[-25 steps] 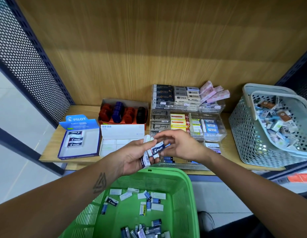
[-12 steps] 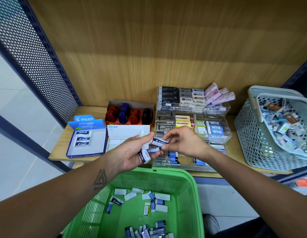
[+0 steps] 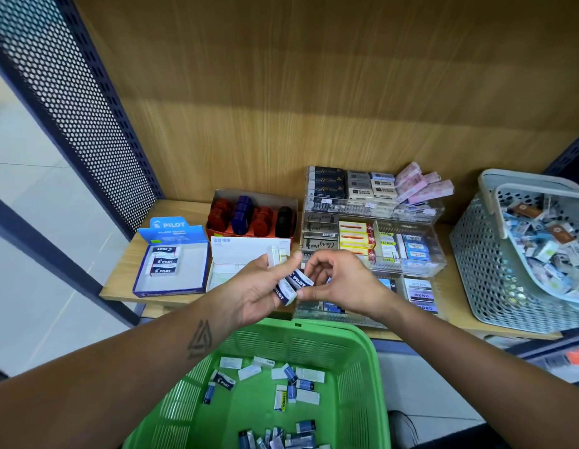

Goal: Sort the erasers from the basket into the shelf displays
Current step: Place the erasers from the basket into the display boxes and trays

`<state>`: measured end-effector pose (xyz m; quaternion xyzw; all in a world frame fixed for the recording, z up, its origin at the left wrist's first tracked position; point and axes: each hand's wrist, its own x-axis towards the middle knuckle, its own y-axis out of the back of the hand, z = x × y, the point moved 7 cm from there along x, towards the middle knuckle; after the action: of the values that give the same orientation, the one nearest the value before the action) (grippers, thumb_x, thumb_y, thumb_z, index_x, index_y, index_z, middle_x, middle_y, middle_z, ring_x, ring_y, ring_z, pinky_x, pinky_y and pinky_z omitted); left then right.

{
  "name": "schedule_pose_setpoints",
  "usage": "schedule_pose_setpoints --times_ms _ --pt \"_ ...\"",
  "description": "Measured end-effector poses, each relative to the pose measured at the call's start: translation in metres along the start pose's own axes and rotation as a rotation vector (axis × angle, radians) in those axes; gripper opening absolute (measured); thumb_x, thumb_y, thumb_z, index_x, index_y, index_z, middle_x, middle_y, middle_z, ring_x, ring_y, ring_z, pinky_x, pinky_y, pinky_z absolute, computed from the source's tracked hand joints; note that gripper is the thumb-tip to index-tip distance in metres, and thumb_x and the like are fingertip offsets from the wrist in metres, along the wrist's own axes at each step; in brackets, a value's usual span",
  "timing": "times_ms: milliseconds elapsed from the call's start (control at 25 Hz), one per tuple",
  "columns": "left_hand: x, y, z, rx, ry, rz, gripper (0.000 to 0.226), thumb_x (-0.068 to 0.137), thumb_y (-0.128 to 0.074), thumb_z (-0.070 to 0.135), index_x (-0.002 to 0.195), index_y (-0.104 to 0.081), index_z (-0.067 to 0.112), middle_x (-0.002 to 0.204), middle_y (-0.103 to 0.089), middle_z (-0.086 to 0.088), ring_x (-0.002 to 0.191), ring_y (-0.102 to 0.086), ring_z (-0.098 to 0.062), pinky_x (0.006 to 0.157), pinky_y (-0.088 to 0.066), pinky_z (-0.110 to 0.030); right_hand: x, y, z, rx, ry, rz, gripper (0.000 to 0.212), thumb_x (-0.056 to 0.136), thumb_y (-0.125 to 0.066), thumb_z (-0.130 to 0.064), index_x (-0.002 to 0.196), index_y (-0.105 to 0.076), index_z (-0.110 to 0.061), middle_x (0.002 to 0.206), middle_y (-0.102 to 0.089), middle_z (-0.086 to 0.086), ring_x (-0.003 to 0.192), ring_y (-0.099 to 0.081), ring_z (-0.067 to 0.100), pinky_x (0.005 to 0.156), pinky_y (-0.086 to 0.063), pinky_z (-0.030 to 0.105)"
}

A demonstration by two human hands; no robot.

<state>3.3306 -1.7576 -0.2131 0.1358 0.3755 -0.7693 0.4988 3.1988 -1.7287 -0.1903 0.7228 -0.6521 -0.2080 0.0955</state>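
Erasers with the PILOT name (image 3: pixel 289 285) sit bunched in the left hand (image 3: pixel 260 288), which curls around them like a little stack, while the right hand (image 3: pixel 341 283) just beside it pinches one, probably to pull it out for the blue PILOT box (image 3: pixel 171 267) further left.

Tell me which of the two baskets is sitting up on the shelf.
The grey basket, at the right end of the wooden shelf. The green basket is below the shelf's front edge, under the person's arms.
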Motion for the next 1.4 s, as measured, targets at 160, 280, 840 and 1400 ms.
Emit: schedule_pose_setpoints --times_ms 160,280,840,1400 --pt "0.003 -0.004 -0.004 0.084 -0.005 -0.005 0.04 0.089 -0.066 -0.004 0.127 -0.053 -0.004 0.117 -0.067 -0.03 0.094 -0.069 -0.037 0.081 -0.058 -0.046 -0.002 0.015 0.005 0.126 -0.065 0.039 0.016 0.083 -0.078 -0.009 0.096 -0.07 -0.006 0.078 -0.068 0.007 0.064 -0.062 0.014 0.063 -0.052 0.028" --pt "0.002 -0.013 -0.006 0.098 0.01 -0.082 0.038 0.09 -0.062 -0.007 0.127 -0.053 -0.003 0.115 -0.069 -0.028 0.098 -0.07 -0.037 0.087 -0.058 -0.049 -0.001 0.02 0.015 0.109 -0.11 0.033 0.025 0.083 -0.078 -0.007 0.105 -0.069 -0.013 0.094 -0.071 0.014 0.075 -0.067 0.023 0.079 -0.059 0.04" --pt "0.014 -0.012 -0.017 0.143 0.047 0.031 0.042 0.087 -0.059 -0.016 0.127 -0.046 -0.012 0.1 -0.07 -0.034 0.081 -0.072 -0.041 0.071 -0.062 -0.047 -0.013 0.028 0.018 -0.439 0.122 0.006 0.024 0.078 -0.081 -0.015 0.1 -0.076 -0.018 0.093 -0.072 -0.003 0.084 -0.066 0.013 0.079 -0.057 0.028" --pt "0.009 -0.01 -0.025 0.217 0.103 -0.021 0.065 0.085 -0.065 -0.013 0.141 -0.032 -0.011 0.079 -0.07 -0.022 0.06 -0.064 -0.023 0.05 -0.053 -0.027 -0.014 0.046 0.071 -1.227 -0.179 -0.018 0.013 0.091 -0.064 -0.033 0.1 -0.057 -0.026 0.104 -0.064 0.0 0.09 -0.061 0.022 0.068 -0.047 0.03"
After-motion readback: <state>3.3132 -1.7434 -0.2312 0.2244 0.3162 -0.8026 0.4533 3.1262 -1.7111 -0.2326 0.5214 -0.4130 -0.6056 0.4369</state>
